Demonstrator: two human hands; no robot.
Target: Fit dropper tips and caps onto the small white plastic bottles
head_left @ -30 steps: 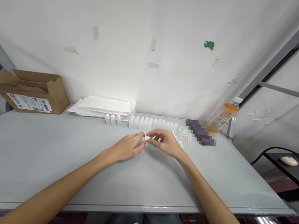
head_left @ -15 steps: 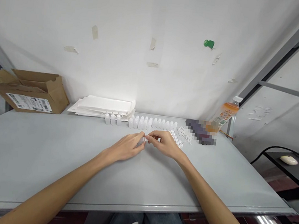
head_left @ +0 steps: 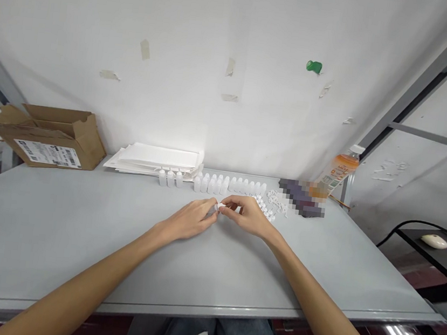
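Note:
Over the middle of the grey table (head_left: 177,276), my left hand (head_left: 195,219) is closed around a small translucent bottle (head_left: 212,210). My right hand (head_left: 244,213) pinches a small white cap (head_left: 221,206) at the top of that bottle. Just beyond my hands, several translucent bottles (head_left: 211,184) stand in rows. Farther left, a group of 3 bottles (head_left: 170,179) stands upright with pieces on top. Small white caps (head_left: 269,213) and thin white pieces (head_left: 278,200) lie loose to the right of my right hand.
An open cardboard box (head_left: 55,141) sits at the back left, beside a stack of white sheets (head_left: 155,159). At the back right are a blurred dark object (head_left: 303,199) and an orange drink bottle (head_left: 339,168). A white mouse (head_left: 434,241) lies on a black surface.
The white cap between my right fingertips now shows more clearly at the bottle's top. Both hands stay nearly in place; the whole view has shifted slightly.

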